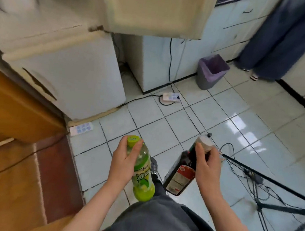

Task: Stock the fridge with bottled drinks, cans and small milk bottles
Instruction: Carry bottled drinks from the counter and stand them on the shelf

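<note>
My left hand [125, 161] grips a green drink bottle [143, 177] by its upper part, fingers near the lime cap. My right hand [206, 163] holds a dark bottle [179, 175] with a red and white label by its neck, just under the pale cap. Both bottles hang above the tiled floor in front of my legs. The white fridge [73, 74] stands ahead to the left, lower door closed. Its upper door [154, 9] swings open overhead.
A grey bin with a purple liner [210, 72] stands by the pale cabinets. A power strip [170, 97] and cords lie on the floor. A black tripod with cables [264, 185] is at right. A wooden cabinet [13, 105] is at left. Another person's legs [277, 45] stand at back right.
</note>
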A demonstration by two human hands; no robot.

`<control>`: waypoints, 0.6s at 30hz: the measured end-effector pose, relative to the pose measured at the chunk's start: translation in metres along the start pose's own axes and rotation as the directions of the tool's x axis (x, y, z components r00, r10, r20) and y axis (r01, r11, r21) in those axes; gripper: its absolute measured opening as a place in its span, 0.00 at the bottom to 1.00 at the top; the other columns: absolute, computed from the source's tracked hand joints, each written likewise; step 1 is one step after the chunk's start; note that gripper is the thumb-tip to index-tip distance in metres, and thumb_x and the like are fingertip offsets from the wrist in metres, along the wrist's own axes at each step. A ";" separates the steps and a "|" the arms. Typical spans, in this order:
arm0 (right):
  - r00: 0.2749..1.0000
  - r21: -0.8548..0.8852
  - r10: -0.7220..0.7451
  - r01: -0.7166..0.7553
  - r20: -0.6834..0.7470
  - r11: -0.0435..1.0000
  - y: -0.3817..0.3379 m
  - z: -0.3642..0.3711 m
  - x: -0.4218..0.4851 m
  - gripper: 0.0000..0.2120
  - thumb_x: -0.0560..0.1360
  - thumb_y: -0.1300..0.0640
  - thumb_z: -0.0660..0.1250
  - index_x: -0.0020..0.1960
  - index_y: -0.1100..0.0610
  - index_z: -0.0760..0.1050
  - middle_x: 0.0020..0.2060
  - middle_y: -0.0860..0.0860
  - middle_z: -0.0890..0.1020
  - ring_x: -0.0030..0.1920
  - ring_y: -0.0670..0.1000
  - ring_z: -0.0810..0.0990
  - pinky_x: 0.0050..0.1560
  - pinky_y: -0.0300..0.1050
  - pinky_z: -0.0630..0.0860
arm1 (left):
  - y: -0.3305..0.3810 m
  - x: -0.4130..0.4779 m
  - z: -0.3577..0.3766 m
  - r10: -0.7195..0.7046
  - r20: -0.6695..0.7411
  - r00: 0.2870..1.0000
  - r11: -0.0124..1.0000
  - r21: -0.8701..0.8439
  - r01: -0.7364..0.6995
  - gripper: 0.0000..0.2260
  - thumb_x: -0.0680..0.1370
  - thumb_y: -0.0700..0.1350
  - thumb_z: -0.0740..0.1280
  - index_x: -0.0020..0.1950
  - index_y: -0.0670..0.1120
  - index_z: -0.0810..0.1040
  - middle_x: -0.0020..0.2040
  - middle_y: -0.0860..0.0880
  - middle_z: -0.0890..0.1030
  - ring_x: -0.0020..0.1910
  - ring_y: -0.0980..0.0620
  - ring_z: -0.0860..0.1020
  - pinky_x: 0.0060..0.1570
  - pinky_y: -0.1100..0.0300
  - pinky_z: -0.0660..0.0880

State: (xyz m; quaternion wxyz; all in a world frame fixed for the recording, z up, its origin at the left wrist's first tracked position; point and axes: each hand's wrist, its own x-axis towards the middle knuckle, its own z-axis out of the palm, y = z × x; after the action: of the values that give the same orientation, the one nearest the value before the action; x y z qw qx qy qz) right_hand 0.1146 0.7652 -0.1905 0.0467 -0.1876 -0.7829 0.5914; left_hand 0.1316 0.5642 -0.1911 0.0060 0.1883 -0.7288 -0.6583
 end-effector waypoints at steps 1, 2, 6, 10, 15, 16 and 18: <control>0.999 -0.003 -0.013 0.013 0.030 1.000 -0.009 0.014 0.016 0.08 0.77 0.48 0.63 0.47 0.52 0.72 0.40 0.45 0.78 0.36 0.35 0.76 0.35 0.33 0.70 | 0.007 0.014 -0.004 0.003 -0.031 1.000 1.000 0.003 -0.003 0.07 0.78 0.48 0.63 0.50 0.46 0.75 0.41 0.56 0.81 0.39 0.66 0.78 0.32 0.74 0.72; 0.998 0.001 -0.029 0.029 0.063 1.000 -0.017 0.028 0.033 0.08 0.77 0.48 0.63 0.48 0.53 0.72 0.39 0.45 0.78 0.36 0.35 0.76 0.35 0.32 0.70 | 0.014 0.029 -0.008 0.014 -0.063 0.998 1.000 0.010 -0.014 0.08 0.78 0.50 0.63 0.50 0.46 0.75 0.41 0.56 0.81 0.39 0.66 0.78 0.34 0.74 0.72; 0.974 0.024 -0.087 0.084 0.209 0.996 -0.050 0.083 0.092 0.09 0.76 0.47 0.63 0.48 0.53 0.71 0.39 0.47 0.78 0.37 0.43 0.76 0.35 0.36 0.70 | 0.043 0.083 -0.028 0.036 -0.200 0.979 0.999 -0.008 -0.038 0.18 0.72 0.58 0.62 0.51 0.45 0.76 0.44 0.55 0.80 0.41 0.65 0.78 0.39 0.74 0.72; 0.919 0.023 -0.149 0.151 0.366 0.988 -0.084 0.138 0.140 0.07 0.76 0.49 0.63 0.49 0.52 0.72 0.39 0.45 0.78 0.39 0.45 0.78 0.36 0.35 0.70 | 0.057 0.127 -0.046 0.050 -0.344 0.938 0.999 0.009 -0.050 0.14 0.76 0.53 0.62 0.53 0.44 0.76 0.43 0.53 0.80 0.41 0.66 0.78 0.38 0.75 0.71; 0.837 0.055 -0.223 0.227 0.499 0.972 -0.125 0.202 0.172 0.04 0.76 0.50 0.63 0.49 0.49 0.72 0.39 0.44 0.78 0.38 0.37 0.76 0.36 0.28 0.70 | 0.068 0.164 -0.076 0.031 -0.502 0.864 0.999 0.003 -0.035 0.05 0.80 0.44 0.61 0.53 0.48 0.76 0.45 0.56 0.79 0.42 0.66 0.77 0.41 0.73 0.72; 0.822 0.064 -0.233 0.235 0.520 0.970 -0.133 0.214 0.176 0.02 0.76 0.50 0.64 0.48 0.47 0.72 0.39 0.43 0.78 0.38 0.37 0.76 0.36 0.28 0.70 | 0.070 0.170 -0.083 0.030 -0.524 0.851 0.999 -0.003 -0.037 0.05 0.80 0.44 0.61 0.53 0.48 0.76 0.44 0.57 0.79 0.42 0.66 0.77 0.42 0.73 0.72; 0.792 0.095 -0.241 0.228 0.561 0.969 -0.146 0.239 0.183 0.02 0.77 0.51 0.64 0.47 0.44 0.71 0.40 0.43 0.79 0.40 0.38 0.78 0.40 0.32 0.73 | 0.072 0.184 -0.099 0.024 -0.558 0.830 0.999 -0.019 -0.043 0.05 0.80 0.43 0.61 0.53 0.47 0.75 0.43 0.60 0.80 0.43 0.68 0.77 0.42 0.74 0.72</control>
State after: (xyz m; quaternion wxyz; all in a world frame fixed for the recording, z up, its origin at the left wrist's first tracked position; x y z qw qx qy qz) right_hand -0.1600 0.5782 -0.1509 -0.1138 0.0962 -0.7713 0.6188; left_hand -0.0332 0.4216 -0.1523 0.2325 0.3589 -0.6883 -0.5859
